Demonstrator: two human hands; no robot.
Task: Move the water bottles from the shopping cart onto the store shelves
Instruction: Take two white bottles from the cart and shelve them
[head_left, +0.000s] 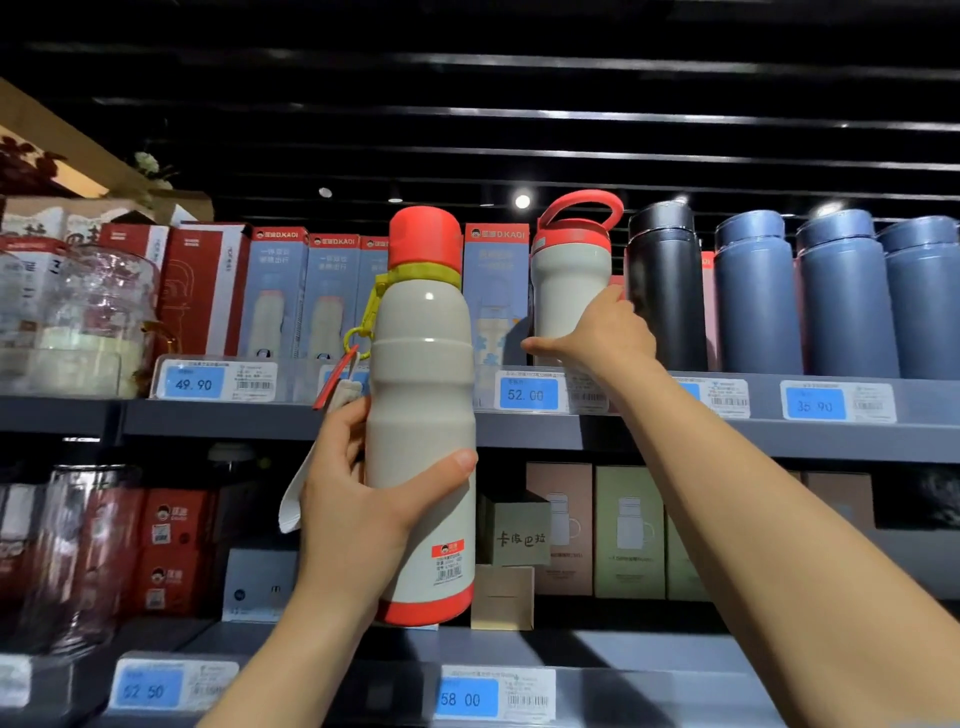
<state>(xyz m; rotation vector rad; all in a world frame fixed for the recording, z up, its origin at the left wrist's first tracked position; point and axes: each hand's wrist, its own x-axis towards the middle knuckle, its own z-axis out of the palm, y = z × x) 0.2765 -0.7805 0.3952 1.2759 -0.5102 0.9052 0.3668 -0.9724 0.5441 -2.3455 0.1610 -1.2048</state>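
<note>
Cream bottle (421, 415) gripped upright by left hand (358, 499); right hand (605, 332) clasps handled bottle (571, 275) on shelf (519, 421).

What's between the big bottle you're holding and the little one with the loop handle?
A boxed bottle stands on the shelf between the big bottle and little one, in the head view.

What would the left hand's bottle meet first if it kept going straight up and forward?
Likely the blue D.KAQI boxes on the top shelf behind the red-capped cream bottle; depth is unclear.
</note>
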